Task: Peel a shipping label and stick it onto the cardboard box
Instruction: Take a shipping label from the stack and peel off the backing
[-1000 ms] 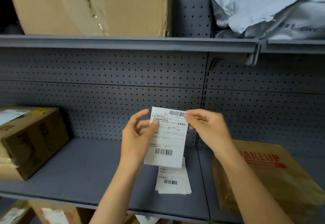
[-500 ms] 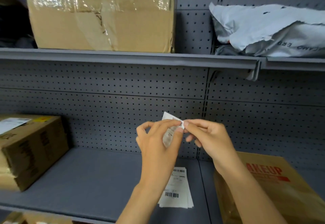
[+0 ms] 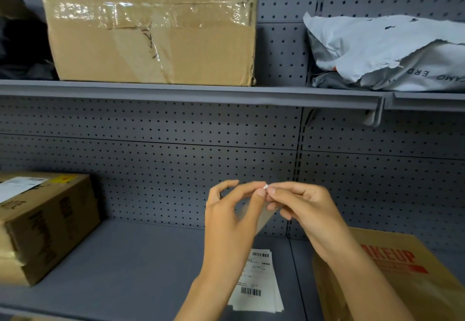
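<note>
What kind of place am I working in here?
Probably a parcel stockroom or shipping area: grey pegboard shelving, taped cardboard boxes, a torn mailer bag and a stack of barcode labels.

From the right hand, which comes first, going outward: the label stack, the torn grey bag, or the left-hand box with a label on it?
1. Label stack, just below the right hand on the shelf.
2. Torn grey bag, upper shelf, right.
3. Labelled box, far left, lower shelf.

Label (image 3: 260,213) held edge-on above the shelf, brownish backing side showing, only a small white corner visible at the pinching fingertips. Stack (image 3: 258,284) of white barcoded labels lying flat on the shelf below. Box (image 3: 392,278) at right, brown cardboard with red print, top face bare.
</note>
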### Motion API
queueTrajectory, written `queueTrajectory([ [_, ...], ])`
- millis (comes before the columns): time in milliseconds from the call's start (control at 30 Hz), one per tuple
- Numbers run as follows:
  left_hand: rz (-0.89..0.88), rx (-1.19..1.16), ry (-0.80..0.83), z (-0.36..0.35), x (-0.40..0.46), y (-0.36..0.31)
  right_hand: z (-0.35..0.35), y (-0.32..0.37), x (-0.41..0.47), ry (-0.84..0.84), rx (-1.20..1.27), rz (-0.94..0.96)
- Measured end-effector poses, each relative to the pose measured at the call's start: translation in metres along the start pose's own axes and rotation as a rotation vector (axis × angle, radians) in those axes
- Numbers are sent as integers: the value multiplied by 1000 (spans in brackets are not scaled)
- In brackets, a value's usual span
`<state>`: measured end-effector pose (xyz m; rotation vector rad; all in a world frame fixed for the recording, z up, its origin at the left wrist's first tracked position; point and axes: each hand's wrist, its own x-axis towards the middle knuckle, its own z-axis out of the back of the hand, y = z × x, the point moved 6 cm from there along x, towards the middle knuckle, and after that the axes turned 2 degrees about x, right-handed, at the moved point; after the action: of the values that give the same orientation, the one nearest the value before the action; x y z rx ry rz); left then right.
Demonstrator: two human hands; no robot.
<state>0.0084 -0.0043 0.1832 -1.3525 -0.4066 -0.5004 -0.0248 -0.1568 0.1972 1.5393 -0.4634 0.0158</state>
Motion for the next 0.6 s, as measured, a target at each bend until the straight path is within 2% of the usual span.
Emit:
queueTrajectory([
  [600, -2, -14, 23, -2, -5, 0, -4, -8, 3, -41, 24, 13],
])
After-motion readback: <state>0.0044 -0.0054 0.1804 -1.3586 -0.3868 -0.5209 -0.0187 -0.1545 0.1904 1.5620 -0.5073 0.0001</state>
